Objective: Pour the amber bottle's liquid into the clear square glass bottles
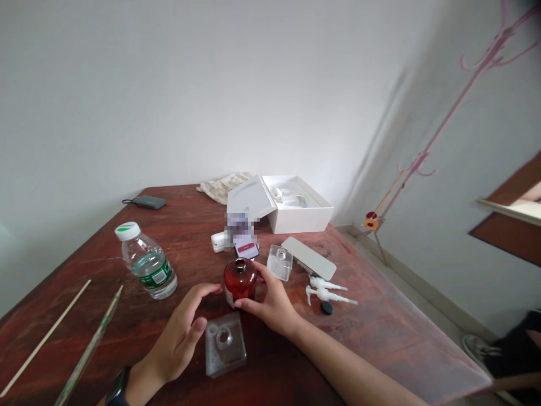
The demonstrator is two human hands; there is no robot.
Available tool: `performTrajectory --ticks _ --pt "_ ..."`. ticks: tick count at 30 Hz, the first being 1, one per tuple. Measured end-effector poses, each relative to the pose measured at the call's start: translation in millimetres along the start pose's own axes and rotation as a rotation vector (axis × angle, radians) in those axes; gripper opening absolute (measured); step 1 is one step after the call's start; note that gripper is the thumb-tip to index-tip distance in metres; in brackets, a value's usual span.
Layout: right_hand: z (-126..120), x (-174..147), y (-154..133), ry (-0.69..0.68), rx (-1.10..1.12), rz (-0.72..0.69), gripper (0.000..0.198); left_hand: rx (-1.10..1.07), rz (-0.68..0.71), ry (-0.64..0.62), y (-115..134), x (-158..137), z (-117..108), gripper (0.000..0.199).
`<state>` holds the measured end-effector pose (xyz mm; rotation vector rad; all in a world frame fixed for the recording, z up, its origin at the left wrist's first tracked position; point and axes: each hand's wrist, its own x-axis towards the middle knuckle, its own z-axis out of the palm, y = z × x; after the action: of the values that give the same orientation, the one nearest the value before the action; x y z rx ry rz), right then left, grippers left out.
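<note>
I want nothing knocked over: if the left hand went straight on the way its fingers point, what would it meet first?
Most likely the red bottle, just ahead of the left hand; the depth of any gap is hard to judge.

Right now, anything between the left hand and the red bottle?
Nothing visible. The left hand's fingertips point at the red bottle's near-left side with no object between. The right hand grips its right side. The clear square container sits nearer the camera, off that line.
</note>
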<state>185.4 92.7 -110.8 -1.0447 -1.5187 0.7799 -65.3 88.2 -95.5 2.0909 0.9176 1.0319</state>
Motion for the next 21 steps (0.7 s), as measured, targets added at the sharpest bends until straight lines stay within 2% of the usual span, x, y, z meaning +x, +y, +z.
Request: performTrajectory --ticks 5,12,15,18,21 --pt "-1.2 -1.2 1.3 -0.024 0.009 0.016 0.085 -0.086 -0.011 -0.06 6.5 -14.4 2.5 0.08" --pt "-2.4 -1.0 0.4 -0.039 -0.011 0.026 0.086 -0.128 0.017 -0.156 9.0 -15.7 3.5 0.088" --pt "-3.8 -1.3 1.2 -0.04 -0.027 0.029 0.088 -0.094 0.063 -0.219 2.6 -13.9 2.5 0.091" --pt "-4.9 -1.3 2.5 -0.042 -0.052 0.048 0.09 -0.012 0.115 -0.273 0.3 -12.6 1.2 0.107" --pt "-5.1 -0.7 2.8 -0.021 -0.083 0.048 0.089 0.08 0.084 -0.309 3.8 -12.1 -0.5 0.114"
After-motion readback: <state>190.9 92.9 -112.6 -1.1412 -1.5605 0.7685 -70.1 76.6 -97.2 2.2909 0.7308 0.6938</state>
